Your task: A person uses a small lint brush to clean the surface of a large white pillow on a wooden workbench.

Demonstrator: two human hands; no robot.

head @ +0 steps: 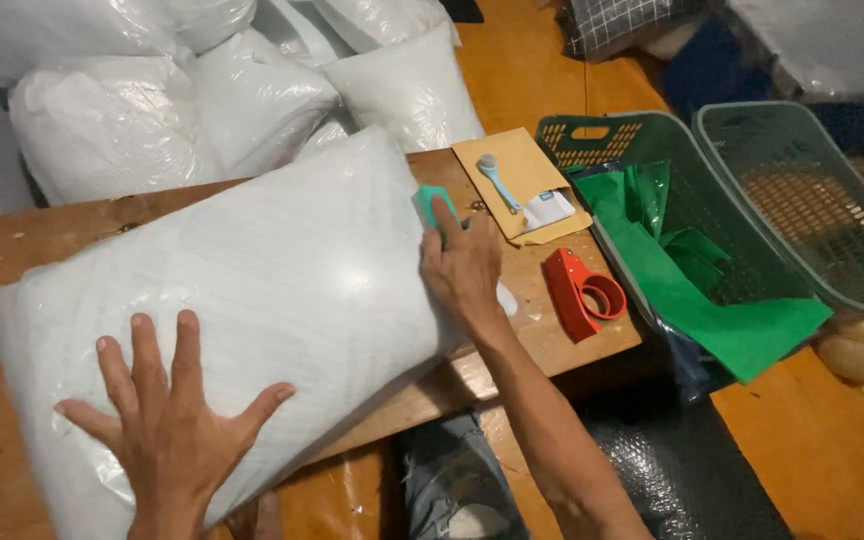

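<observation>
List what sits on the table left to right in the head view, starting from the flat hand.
Left hand spread flat on the bagged pillow → right hand at the pillow's edge, on a small teal tool → brown envelope → red tape dispenser → green basket

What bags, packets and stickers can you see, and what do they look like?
Wrapped pillow: big, white, in clear plastic, lying on the wooden table under both hands.
More wrapped pillows: white, shiny plastic, piled behind the table.
Brown envelope: flat, tan, at the table's far edge.
Small card: white and blue, on the envelope.
Turquoise piece: under the right hand, too hidden to identify.
</observation>
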